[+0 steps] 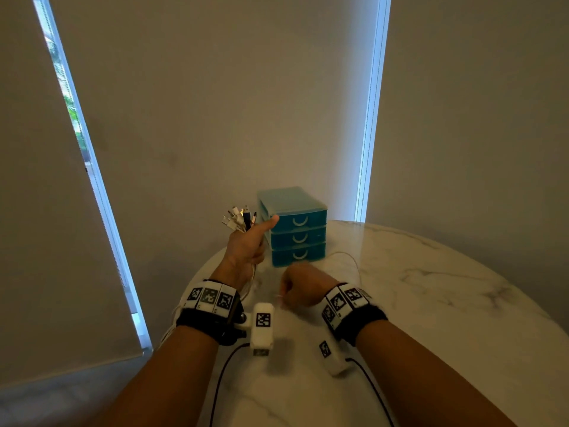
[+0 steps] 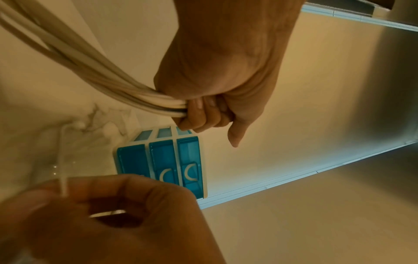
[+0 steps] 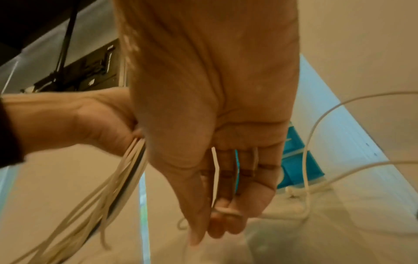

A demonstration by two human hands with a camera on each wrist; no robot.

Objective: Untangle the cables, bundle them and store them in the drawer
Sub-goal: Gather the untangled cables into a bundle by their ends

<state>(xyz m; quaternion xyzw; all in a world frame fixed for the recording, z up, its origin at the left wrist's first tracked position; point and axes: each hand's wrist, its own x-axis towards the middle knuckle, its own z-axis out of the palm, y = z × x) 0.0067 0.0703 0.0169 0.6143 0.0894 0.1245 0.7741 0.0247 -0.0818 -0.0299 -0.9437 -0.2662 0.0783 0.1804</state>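
Note:
My left hand (image 1: pixel 248 246) is raised beside the drawers and grips a bundle of mostly white cables (image 2: pixel 90 62) in its fist (image 2: pixel 203 110), thumb sticking out. Several connector ends (image 1: pixel 238 217) fan out above the fist, and the cable tails (image 3: pixel 113 187) hang below it. My right hand (image 1: pixel 297 286) is lower, just above the table, fingers curled, pinching one thin white cable (image 2: pixel 63 169) that runs across its fingers (image 3: pixel 217 171). This cable loops over the table (image 1: pixel 349 257) toward the blue three-drawer unit (image 1: pixel 295 229). All three drawers are shut.
The drawer unit (image 2: pixel 162 160) stands at the far edge of a round white marble table (image 1: pixel 431 288), against a wall with roller blinds. The table edge curves away close to my left arm. Dark cords (image 1: pixel 221 374) trail from the wrist cameras.

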